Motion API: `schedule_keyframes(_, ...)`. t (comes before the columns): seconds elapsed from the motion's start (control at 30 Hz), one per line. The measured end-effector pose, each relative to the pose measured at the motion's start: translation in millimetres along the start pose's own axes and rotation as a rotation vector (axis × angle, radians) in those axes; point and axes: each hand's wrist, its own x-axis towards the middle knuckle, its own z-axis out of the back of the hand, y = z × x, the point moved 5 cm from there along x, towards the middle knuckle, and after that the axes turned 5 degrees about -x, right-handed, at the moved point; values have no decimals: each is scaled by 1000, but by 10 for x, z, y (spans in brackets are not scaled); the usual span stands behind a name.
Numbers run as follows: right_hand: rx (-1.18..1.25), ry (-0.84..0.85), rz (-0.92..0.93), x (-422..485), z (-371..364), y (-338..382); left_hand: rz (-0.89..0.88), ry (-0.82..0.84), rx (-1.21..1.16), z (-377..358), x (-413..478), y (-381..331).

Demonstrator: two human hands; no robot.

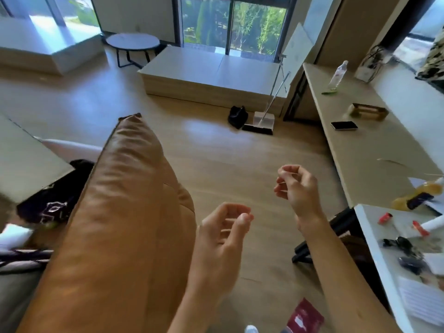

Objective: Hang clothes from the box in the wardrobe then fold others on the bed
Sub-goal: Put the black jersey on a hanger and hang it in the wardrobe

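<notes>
Right of the smooth, puffy leather cushion, the left hand and the right hand hover, fingers loosely curled, holding nothing. A dark printed garment lies crumpled at its left.

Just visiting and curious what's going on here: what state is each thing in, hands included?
Left hand: grip loose, fingers curled, holding nothing.
Right hand: grip loose, nothing clearly held.
Dark garment: crumpled, unfolded.
Brown cushion: upright on its edge.
Water bottle: standing, capped.
Phone: lying flat, screen dark.
Broom: head on floor, handle up.
</notes>
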Motion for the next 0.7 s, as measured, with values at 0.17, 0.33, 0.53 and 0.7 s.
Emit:
schedule_keyframes(0.17, -14, 33, 4, 919, 695, -205, 30, -10, 27, -1103, 739, 83)
schedule_keyframes(0.33, -33, 99, -11, 1641, 1127, -168, -19, -53, -38, -1696, 1403, 57)
schedule_keyframes(0.53, -1, 159, -14, 2456, 1049, 102, -32, -144, -91, -1926, 2214, 5)
schedule_keyframes(0.7, -4, 221, 2, 3109, 762, 319, -64, -191, -73, -1954, 2973, -92)
